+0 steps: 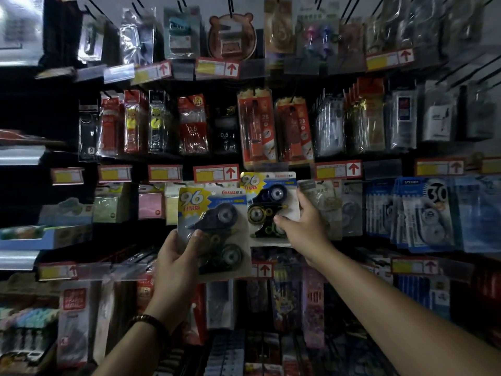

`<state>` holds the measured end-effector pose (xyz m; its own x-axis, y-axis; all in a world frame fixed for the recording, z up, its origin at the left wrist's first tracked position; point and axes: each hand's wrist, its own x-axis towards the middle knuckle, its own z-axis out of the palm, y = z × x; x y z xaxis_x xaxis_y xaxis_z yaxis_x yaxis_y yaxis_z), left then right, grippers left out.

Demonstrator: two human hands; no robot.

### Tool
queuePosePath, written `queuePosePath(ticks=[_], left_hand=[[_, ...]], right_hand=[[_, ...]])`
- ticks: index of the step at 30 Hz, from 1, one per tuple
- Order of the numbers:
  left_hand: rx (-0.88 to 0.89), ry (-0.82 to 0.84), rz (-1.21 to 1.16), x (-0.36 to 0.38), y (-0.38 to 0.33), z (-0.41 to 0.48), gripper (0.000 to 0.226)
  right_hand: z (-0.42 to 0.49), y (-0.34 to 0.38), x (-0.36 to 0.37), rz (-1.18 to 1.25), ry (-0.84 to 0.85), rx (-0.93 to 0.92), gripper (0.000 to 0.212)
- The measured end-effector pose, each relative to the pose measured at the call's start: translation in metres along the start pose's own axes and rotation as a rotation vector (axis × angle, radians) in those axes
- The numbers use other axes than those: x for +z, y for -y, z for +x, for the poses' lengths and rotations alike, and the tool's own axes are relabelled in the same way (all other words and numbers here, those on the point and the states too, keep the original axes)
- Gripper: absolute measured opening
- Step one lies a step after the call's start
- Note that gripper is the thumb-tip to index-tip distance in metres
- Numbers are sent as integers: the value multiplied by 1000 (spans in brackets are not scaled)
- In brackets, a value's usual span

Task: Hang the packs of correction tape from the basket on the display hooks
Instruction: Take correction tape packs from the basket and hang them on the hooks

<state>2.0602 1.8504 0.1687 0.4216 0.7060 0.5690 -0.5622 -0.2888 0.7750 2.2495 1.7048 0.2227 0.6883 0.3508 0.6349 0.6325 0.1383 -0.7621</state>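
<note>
Now, head view only. Landmark: the red-arrow price tag (216,173).

- The right hand (303,229) pinches one pack of correction tape (271,207) at its lower right corner. The pack is raised just below and right of the tag.
- The left hand (177,256) grips a second pack (214,226) directly below the tag, thumb across the blister.
- The inner edges of the two packs meet or overlap; I cannot tell which.
- The hook is hidden behind the raised card, and the basket is not in view.

Risks, as I judge them:
- The hang hole could miss the hook, since the light is dim and the hook tip is out of sight.
- A corner pinch lets the card twist or slip.
- The second pack could nudge the first off line.

Room:
- It is tight on the right of the tag, where a grey pack (322,202) sits just beside the right hand.
- Left of the tag, the pink pads (150,204) stand near.
- The only free space is outward, toward the person.
</note>
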Motion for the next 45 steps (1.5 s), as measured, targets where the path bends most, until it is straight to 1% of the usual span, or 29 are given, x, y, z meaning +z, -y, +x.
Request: queuePosePath(ticks=[7, 11, 12, 14, 15, 20, 21, 22, 24, 25, 26, 27, 29, 31, 32, 33, 35, 36, 37, 39, 41, 43, 45], left_hand=[[-23, 28, -12, 2, -2, -3, 22], [-27, 36, -15, 4, -5, -3, 22], [-26, 37, -10, 4, -6, -3, 22], [-24, 34, -4, 4, -7, -3, 23], [-25, 31, -3, 3, -7, -2, 23], [-29, 28, -13, 4, -7, 2, 23], [-28, 33, -14, 5, -8, 2, 24], [-28, 40, -19, 6, -8, 3, 24], [-27, 58, -28, 9, -9, 2, 23], [-27, 66, -28, 11, -9, 1, 23], [-30, 70, -25, 13, -8, 0, 22], [-40, 68, -22, 14, -7, 0, 22], [-61, 65, -18, 17, -3, 1, 23], [-71, 61, -27, 20, 1, 2, 22], [-71, 62, -37, 23, 2, 2, 21], [-76, 64, -49, 26, 3, 2, 20], [-97, 61, -67, 35, 7, 3, 19], [-101, 62, -70, 40, 10, 4, 18], [-99, 63, -72, 46, 13, 5, 17], [-76, 68, -64, 55, 20, 7, 22], [-48, 103, -33, 63, 24, 9, 34], [-30, 135, 20, 69, 25, 16, 48], [0, 118, 93, 74, 28, 28, 54]], right_hand=[[6, 13, -5, 41, -12, 67, 78], [9, 21, -6, 13, -32, 87, 74], [9, 23, -8, 7, -36, 104, 67], [7, 25, -9, -8, -21, 123, 41], [7, 24, -9, -27, -25, 129, 34], [10, 20, 0, -129, -63, 112, 19], [11, 17, 2, -203, -84, 107, 20], [10, 14, 5, -282, -104, 88, 27], [12, 4, 10, -399, -117, 45, 54], [13, -1, 11, -439, -104, 51, 66], [14, -4, 11, -465, -89, 70, 69], [15, -6, 11, -489, -84, 91, 64], [13, -7, 7, -549, -118, 92, 47], [4, -5, 1, -541, -152, 19, 43], [-3, -3, -3, -481, -135, -28, 43], [-9, -2, -6, -395, -91, -68, 44], [-24, 0, -11, -220, 75, -80, 56], [-31, 0, -11, -175, 153, -76, 64], [-32, -5, -10, -167, 188, -84, 72], [-32, -16, -6, -195, 185, -113, 77], [-27, -24, -3, -181, 140, -103, 78], [-19, -26, -2, -159, 107, -82, 77], [-11, -28, -3, -148, 90, -68, 75]])
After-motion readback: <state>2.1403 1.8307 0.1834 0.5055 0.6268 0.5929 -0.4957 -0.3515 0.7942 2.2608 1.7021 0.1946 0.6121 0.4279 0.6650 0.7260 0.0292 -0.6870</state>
